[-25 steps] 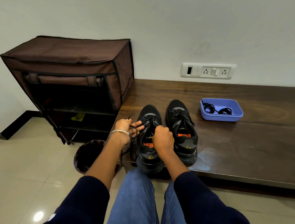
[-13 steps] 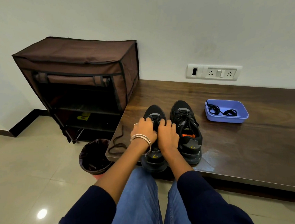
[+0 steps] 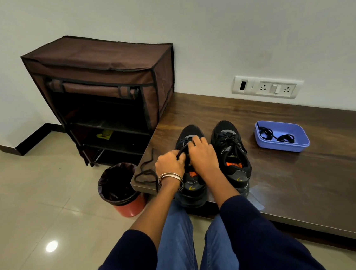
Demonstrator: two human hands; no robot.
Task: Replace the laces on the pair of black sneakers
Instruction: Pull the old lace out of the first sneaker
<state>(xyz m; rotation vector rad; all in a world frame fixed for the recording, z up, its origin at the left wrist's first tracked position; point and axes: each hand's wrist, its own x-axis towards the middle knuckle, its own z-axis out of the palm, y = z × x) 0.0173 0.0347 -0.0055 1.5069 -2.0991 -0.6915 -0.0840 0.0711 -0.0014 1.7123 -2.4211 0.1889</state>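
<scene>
Two black sneakers stand side by side on the dark wooden bench (image 3: 306, 179), toes toward the wall. My left hand (image 3: 170, 164) pinches a black lace over the left sneaker (image 3: 191, 187). My right hand (image 3: 202, 153) lies curled over the same shoe's eyelets, its fingertips at the lace. The loose end of the black lace (image 3: 146, 174) trails across the bench's left corner and over its edge. The right sneaker (image 3: 231, 151) keeps its lace threaded. A blue tray (image 3: 292, 144) to the right holds coiled black laces (image 3: 277, 135).
A brown fabric shoe rack (image 3: 103, 83) stands open against the wall, left of the bench. A red bin with a black liner (image 3: 121, 187) sits on the tiled floor below the bench corner. A socket panel (image 3: 267, 87) is on the wall.
My left hand has come in from the left of the shoe to meet my right hand over its eyelets. The loose lace now lies on the bench corner.
</scene>
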